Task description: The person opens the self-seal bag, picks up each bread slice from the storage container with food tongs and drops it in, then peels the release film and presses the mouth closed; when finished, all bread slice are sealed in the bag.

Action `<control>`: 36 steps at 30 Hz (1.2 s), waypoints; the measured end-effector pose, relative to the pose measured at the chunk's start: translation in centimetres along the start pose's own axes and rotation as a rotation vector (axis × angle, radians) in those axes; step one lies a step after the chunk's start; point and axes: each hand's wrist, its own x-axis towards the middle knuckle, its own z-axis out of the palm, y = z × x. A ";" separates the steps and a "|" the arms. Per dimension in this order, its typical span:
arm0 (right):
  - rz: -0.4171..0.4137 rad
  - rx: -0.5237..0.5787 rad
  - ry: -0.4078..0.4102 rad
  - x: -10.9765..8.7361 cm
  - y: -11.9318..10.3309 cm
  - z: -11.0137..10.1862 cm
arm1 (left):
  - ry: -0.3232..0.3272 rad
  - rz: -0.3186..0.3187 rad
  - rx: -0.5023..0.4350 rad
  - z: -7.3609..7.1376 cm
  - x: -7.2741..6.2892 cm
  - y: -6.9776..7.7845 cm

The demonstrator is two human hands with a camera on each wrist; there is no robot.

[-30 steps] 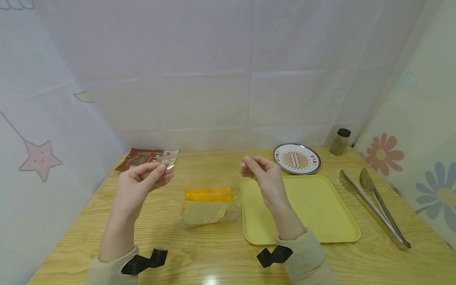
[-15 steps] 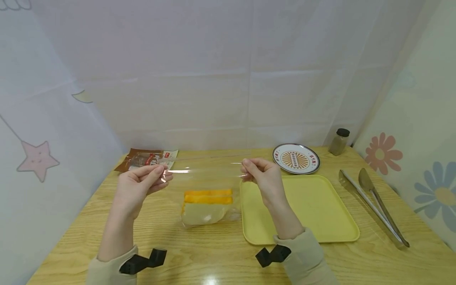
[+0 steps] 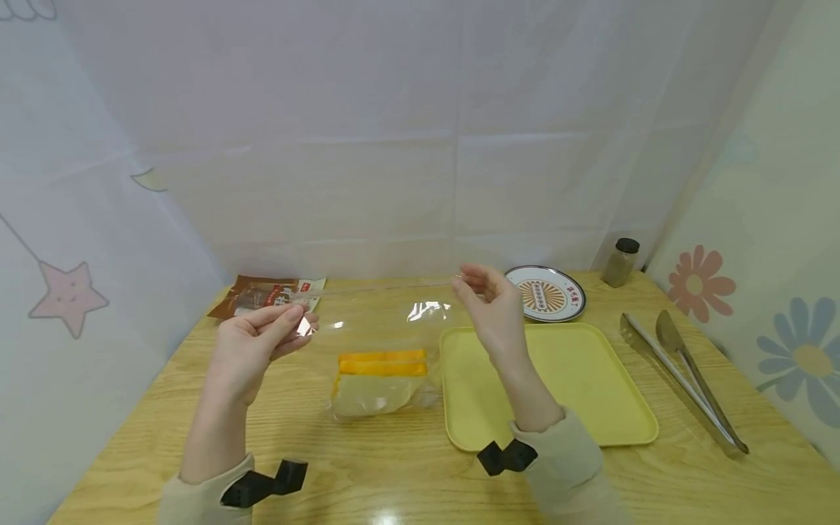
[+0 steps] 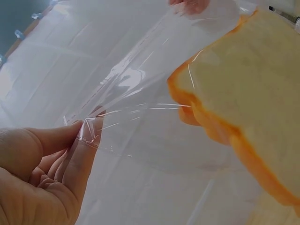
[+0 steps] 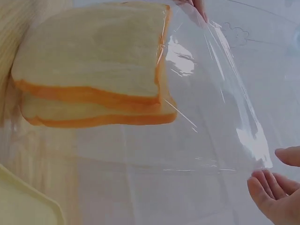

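A clear plastic bag (image 3: 394,315) stands with its mouth stretched up, and slices of bread (image 3: 377,390) with orange crust sit low inside it. Thumb and fingers of my left hand (image 3: 265,335) pinch the bag's left top corner; the left wrist view shows the film (image 4: 133,77) creased at those fingertips. Near the opposite top corner is my right hand (image 3: 495,310), its thumb and fingers apart. In the right wrist view the bag's corner (image 5: 262,159) lies at the fingertips of this hand (image 5: 281,194); whether it touches them I cannot tell.
To the right of the bag lies a yellow tray (image 3: 577,386), with a patterned plate (image 3: 547,294) behind it. Metal tongs (image 3: 682,383) rest at the far right, and a black-lidded jar (image 3: 620,264) stands behind them. A brown packet (image 3: 262,293) lies at the back left.
My right hand has parted its thumb from its fingers and risen slightly at the bag's corner, which it pinched before. My left hand keeps its pinch and has barely moved.
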 end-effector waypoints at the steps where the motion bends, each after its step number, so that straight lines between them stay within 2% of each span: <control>1: -0.065 -0.049 0.019 0.1 -0.4 0.1 | 0.003 -0.004 -0.004 0.0 0.0 0.0; 3: -0.222 -0.147 0.037 0.3 -1.3 0.6 | 0.008 -0.007 -0.009 0.1 0.0 0.1; 6: -0.474 -0.242 0.002 0.5 -2.7 1.7 | 0.011 -0.007 -0.010 0.1 0.0 0.1; 8: -0.586 -0.293 -0.057 0.5 -3.4 2.7 | 0.010 0.000 -0.011 0.1 0.0 0.0; 10: -0.640 -0.328 -0.140 0.5 -3.9 3.7 | 0.007 0.007 -0.009 0.1 0.0 0.0; 18: -0.763 -0.485 -0.482 -0.2 -4.4 7.5 | -0.004 0.038 0.034 0.1 0.0 -0.3; 23: -0.772 -0.591 -0.654 0.1 -5.0 9.1 | -0.023 0.078 0.031 0.1 0.0 -0.4; 30: -0.736 -0.697 -0.775 0.9 -5.7 10.5 | -0.052 0.113 0.046 0.2 0.0 -0.5; 36: -0.682 -0.711 -0.848 1.5 -6.1 11.2 | -0.058 0.141 0.038 0.4 0.1 -0.4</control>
